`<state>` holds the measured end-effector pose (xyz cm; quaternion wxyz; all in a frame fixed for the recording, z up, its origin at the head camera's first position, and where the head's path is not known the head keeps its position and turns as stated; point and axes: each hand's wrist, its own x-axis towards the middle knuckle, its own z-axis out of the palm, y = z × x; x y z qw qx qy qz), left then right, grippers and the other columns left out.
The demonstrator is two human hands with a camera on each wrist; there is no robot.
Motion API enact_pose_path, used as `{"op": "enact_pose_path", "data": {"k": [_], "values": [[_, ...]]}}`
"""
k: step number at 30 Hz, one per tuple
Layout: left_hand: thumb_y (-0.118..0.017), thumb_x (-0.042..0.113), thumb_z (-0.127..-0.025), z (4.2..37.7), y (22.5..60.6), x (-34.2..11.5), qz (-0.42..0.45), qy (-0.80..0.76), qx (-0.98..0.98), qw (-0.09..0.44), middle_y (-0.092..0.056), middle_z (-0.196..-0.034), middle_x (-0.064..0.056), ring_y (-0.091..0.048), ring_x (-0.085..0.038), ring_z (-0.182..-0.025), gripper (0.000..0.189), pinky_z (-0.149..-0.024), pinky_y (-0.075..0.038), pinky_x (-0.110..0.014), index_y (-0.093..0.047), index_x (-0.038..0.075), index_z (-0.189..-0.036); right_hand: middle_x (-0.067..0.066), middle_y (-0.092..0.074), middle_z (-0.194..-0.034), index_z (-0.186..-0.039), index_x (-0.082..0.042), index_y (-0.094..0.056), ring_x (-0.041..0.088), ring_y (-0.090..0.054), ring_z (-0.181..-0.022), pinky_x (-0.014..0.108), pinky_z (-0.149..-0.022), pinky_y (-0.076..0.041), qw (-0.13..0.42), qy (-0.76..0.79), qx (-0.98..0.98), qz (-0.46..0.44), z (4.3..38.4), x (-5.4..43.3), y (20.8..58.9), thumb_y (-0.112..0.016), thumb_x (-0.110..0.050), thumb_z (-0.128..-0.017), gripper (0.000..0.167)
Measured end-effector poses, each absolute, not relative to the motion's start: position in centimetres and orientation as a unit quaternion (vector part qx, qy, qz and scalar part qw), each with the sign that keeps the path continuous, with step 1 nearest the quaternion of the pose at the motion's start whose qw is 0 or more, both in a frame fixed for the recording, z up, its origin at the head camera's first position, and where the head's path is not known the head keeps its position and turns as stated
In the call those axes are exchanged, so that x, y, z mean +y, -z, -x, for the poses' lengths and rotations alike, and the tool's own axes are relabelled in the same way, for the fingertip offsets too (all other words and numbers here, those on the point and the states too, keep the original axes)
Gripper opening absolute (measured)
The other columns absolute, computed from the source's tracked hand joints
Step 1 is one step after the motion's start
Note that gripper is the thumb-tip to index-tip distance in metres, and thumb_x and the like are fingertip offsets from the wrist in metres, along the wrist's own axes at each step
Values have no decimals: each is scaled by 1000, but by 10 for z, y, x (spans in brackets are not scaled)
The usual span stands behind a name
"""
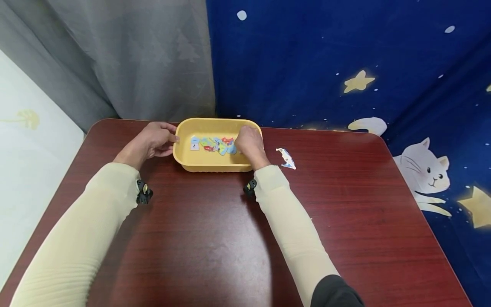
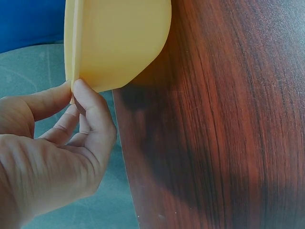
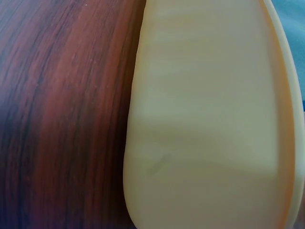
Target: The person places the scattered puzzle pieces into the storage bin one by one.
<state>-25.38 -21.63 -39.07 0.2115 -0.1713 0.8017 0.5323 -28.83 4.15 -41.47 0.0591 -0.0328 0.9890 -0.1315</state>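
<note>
A yellow plastic basin [image 1: 215, 168] stands near the far edge of the table. My left hand [image 1: 155, 140] pinches its left rim between thumb and fingers, which the left wrist view shows close up on the basin's end [image 2: 121, 40]. Inside lie several small colourful flat pieces [image 1: 222, 148], bunched around the middle of the floor. My right hand [image 1: 249, 143] reaches over the near rim into the right end, with its fingers pointing down; I cannot tell whether they hold a piece. The right wrist view is mostly filled by the basin's side wall [image 3: 205, 109].
One more flat piece, white and blue [image 1: 286, 158], lies on the dark red wooden table [image 1: 192, 238] to the right of the basin. Behind the table hang a grey curtain [image 1: 153, 55] and a blue curtain with stars [image 1: 284, 64]. A white surface [image 1: 27, 170] borders the left.
</note>
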Motion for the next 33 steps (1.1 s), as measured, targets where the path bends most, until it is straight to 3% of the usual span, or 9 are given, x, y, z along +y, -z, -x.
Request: {"op": "enact_pose_path", "data": {"k": [15, 21, 28, 33], "values": [[-58, 13, -97, 253, 389, -215, 172, -530, 804, 209, -53, -98, -8, -58, -13, -63, 41, -69, -58, -32, -45, 9, -136, 7, -63, -80, -73, -10, -62, 22, -57, -77, 33, -71, -52, 46, 142, 989, 22, 288, 41, 417, -56, -4, -84, 14], [-59, 13, -97, 253, 389, -214, 171, -525, 807, 208, -51, -100, -9, -58, -13, -64, 41, -70, -58, -32, -45, 8, -135, 6, -67, -86, -79, -8, -68, 22, -62, -84, 38, -81, -54, 27, 152, 988, 4, 288, 42, 414, -63, -10, -86, 9], [-57, 11, -97, 254, 389, -215, 167, -527, 807, 208, -54, -95, -8, -58, -12, -62, 41, -67, -58, -30, -45, 7, -136, 7, -67, -88, -77, -9, -66, 22, -59, -81, 35, -78, -54, 51, 140, 989, 18, 289, 42, 411, -62, -9, -85, 9], [-57, 11, -97, 254, 389, -214, 166, -527, 807, 208, -54, -94, -8, -58, -12, -61, 41, -67, -58, -31, -45, 7, -136, 9, -67, -93, -87, -6, -68, 24, -59, -85, 38, -81, -53, 52, 159, 986, 15, 290, 45, 408, -62, -11, -85, 8]]}}
